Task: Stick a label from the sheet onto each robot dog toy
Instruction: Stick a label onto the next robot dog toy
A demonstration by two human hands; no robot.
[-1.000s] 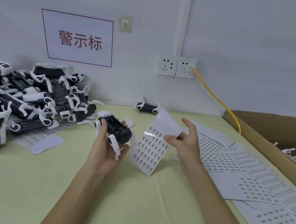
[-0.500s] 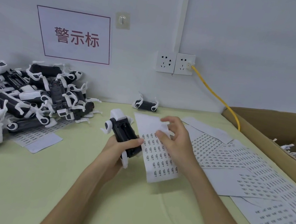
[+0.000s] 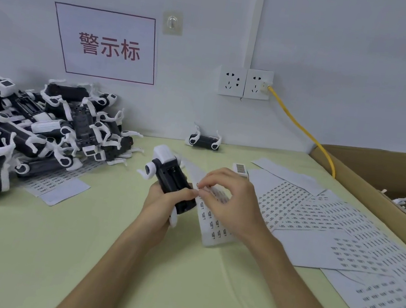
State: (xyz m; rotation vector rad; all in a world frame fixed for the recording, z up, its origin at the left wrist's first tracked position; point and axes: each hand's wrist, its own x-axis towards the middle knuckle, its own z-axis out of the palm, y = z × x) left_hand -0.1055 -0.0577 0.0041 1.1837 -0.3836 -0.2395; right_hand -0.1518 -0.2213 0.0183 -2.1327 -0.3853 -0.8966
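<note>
My left hand [image 3: 160,204] grips a black-and-white robot dog toy [image 3: 170,176], belly up, its head pointing away from me. A white label sheet [image 3: 212,226] lies on the table right beside it. My right hand [image 3: 226,202] is over that sheet, thumb and forefinger pinching at a label on its upper part, close to the toy and my left thumb. I cannot tell whether the label has come off the sheet.
A heap of robot dog toys [image 3: 29,128] fills the left of the table, with one toy [image 3: 204,140] alone by the wall. More label sheets [image 3: 343,227] spread to the right. A cardboard box [image 3: 376,185] stands at the right edge, a yellow cable [image 3: 303,129] running to the wall socket.
The label sheet went from held up in my right hand to lying flat on the table. My right hand now pinches at a label on it. The toy has turned belly up.
</note>
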